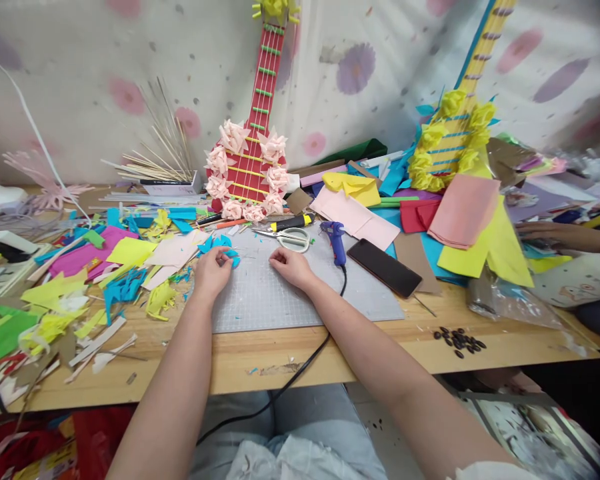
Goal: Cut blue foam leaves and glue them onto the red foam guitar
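Observation:
My left hand point(213, 272) is closed in a pinch on a blue crepe-paper flower point(219, 244), whose petals stick out above and beside the fingers. Across a small gap, my right hand point(291, 268) has its fingertips pressed together; whatever they hold, if anything, is too small to make out. Both hands hover over or rest on a grey cutting mat point(265, 307). Just behind my right hand lie pale-handled scissors point(294, 239) and a yellow-and-black craft knife point(293, 223). A blue glue gun point(336, 241) stands to the right, its black cord running over the table edge.
A black phone point(384, 267) lies right of the glue gun. Paper scraps point(130, 252) cover the left side. Behind stand a red paper guitar point(245, 163) and a yellow one point(450, 147). Small dark beads point(459, 340) sit at front right. Another person's arm point(570, 235) shows at far right.

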`<state>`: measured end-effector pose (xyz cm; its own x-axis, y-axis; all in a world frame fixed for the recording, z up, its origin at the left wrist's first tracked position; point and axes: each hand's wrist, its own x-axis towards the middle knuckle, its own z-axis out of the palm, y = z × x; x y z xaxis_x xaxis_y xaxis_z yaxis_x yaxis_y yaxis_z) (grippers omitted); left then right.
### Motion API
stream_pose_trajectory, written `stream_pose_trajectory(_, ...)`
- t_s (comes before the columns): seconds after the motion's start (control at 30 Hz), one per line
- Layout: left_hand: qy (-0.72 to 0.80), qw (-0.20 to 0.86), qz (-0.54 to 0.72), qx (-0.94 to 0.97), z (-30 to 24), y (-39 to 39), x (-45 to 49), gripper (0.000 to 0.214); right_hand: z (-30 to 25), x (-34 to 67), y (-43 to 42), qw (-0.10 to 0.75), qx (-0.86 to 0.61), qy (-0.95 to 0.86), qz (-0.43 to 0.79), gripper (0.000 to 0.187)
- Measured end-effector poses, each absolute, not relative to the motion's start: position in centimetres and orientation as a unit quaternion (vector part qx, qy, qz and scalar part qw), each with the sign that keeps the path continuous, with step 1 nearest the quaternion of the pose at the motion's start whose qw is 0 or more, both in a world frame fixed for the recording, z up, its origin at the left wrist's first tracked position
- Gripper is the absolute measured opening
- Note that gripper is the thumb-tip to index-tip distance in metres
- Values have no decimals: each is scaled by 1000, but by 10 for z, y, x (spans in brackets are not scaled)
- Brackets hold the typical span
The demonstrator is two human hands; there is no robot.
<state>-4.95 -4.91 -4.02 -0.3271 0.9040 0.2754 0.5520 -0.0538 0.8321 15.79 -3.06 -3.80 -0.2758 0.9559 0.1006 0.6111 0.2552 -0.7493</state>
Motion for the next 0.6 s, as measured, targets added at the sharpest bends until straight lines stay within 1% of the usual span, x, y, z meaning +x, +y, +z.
stream_pose_trajectory(0.1, 644, 191, 476, 568, -36, -50, -47, 27, -37, 158, -32, 289, -529, -735, 311, 9)
stream_pose_trajectory(0.2, 601, 233, 525, 556, -32, -50, -41, 26, -41, 158, -30, 309, -530, -718, 328, 9)
stream_pose_trajectory(0.27, 570, 264, 556, 545, -29, -51, -35, 23, -45, 157, -27, 351, -528, -685, 359, 12)
stream_pose_trajectory(0.37, 539, 302, 578, 533, -28, -52, -24, 22, -48, 155, -20, 440, -513, -597, 432, 26)
stream_pose_trajectory(0.43, 528, 319, 585, 527, -30, -52, -17, 23, -45, 154, -18, 475, -495, -542, 487, 34)
stream_pose_trajectory(0.5, 520, 330, 591, 521, -31, -53, -12, 25, -40, 154, -20, 478, -466, -510, 542, 36)
stream_pose_trajectory(0.6, 512, 343, 592, 520, -32, -55, -7, 27, -32, 152, -27, 453, -411, -510, 605, 39)
